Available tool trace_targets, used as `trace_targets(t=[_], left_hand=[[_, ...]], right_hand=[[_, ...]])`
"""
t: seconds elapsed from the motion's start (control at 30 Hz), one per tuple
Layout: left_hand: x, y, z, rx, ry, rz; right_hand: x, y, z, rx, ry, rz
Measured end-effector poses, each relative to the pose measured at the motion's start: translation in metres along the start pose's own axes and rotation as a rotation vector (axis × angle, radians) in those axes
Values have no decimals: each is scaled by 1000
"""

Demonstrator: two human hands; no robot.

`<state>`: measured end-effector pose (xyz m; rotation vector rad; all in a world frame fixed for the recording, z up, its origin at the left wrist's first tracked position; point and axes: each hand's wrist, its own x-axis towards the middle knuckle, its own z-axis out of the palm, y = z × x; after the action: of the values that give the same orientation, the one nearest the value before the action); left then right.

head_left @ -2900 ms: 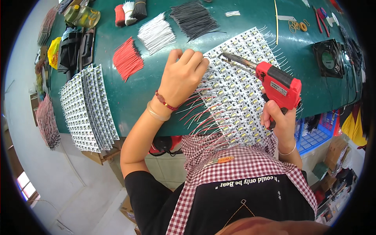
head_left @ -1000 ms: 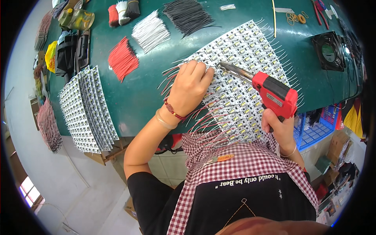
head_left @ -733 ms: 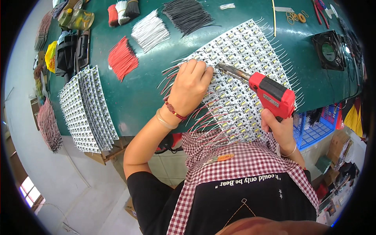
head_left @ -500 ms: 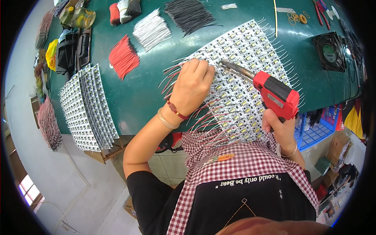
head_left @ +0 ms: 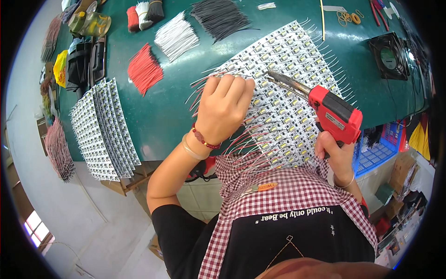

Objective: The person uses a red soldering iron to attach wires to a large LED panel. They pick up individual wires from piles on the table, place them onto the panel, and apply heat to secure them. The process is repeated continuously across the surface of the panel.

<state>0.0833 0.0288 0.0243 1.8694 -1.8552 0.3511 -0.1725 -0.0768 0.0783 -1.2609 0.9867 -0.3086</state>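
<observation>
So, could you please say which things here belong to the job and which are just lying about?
Likely the job's: soldering gun in the right hand, circuit board by the left hand, red wires, white wires, black wires, stacked boards.
Seemingly lying about: jug, yellow bag, rubber bands.

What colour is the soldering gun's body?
The soldering gun body is red and black; see head view.

Holds on glossy green tabletop (head_left: 160, 121): piled red wires (head_left: 145, 69), white wires (head_left: 176, 37), black wires (head_left: 219, 19); white circuit-board panel (head_left: 283, 109); square black fan (head_left: 388, 57).
</observation>
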Motion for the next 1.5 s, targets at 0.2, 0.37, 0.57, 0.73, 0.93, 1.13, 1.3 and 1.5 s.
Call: trace_targets(t=[0.2, 0.37, 0.57, 0.73, 0.93, 1.13, 1.3, 1.5], left_hand=[[-16, 6, 19, -186, -46, -77], [-15, 8, 23, -208, -48, -95], [-13, 7, 23, -199, -58, -80], [-10, 8, 21, -176, -88, -78], [-9, 8, 20, -169, -100, -74], [-11, 9, 20, -161, -88, -70], [-12, 10, 22, -159, -77, -74], [-10, 12, 19, -136, -120, -79]], right_hand=[[-4, 4, -3, -23, -46, 31], [-4, 8, -3, -13, -65, 66], [-3, 9, 1, -132, -80, -5], [-5, 11, 3, -130, -57, 11], [-8, 14, -3, -7, -50, -13], [-6, 14, 1, -118, -64, 12], [-4, 8, 7, -85, -36, 32], [-4, 15, 2, -64, -57, 39]])
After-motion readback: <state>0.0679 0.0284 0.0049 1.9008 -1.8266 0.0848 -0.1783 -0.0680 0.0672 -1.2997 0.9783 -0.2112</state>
